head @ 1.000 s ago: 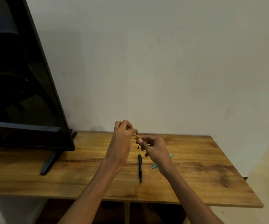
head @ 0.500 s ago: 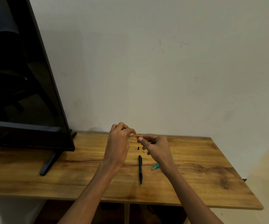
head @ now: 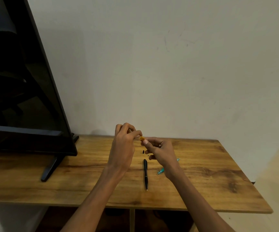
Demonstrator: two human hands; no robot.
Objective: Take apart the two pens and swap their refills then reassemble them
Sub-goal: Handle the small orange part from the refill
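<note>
1. Left hand: raised above the wooden table, fingers curled round one end of a small yellow pen part.
2. Right hand: just right of the left hand, thumb and forefinger pinching the other end of the yellow pen part; a ring shows on one finger.
3. Black pen: lies on the table below the hands, lengthwise toward the camera.
4. Small black piece: on the table just beyond the black pen.
5. Teal pen: on the table right of the black pen, partly hidden by the right wrist.
6. Monitor: stands at the table's left end, against a plain pale wall.
7. Change: the hands have stayed together on the yellow part since one second ago; the left hand now sits slightly higher.
</note>
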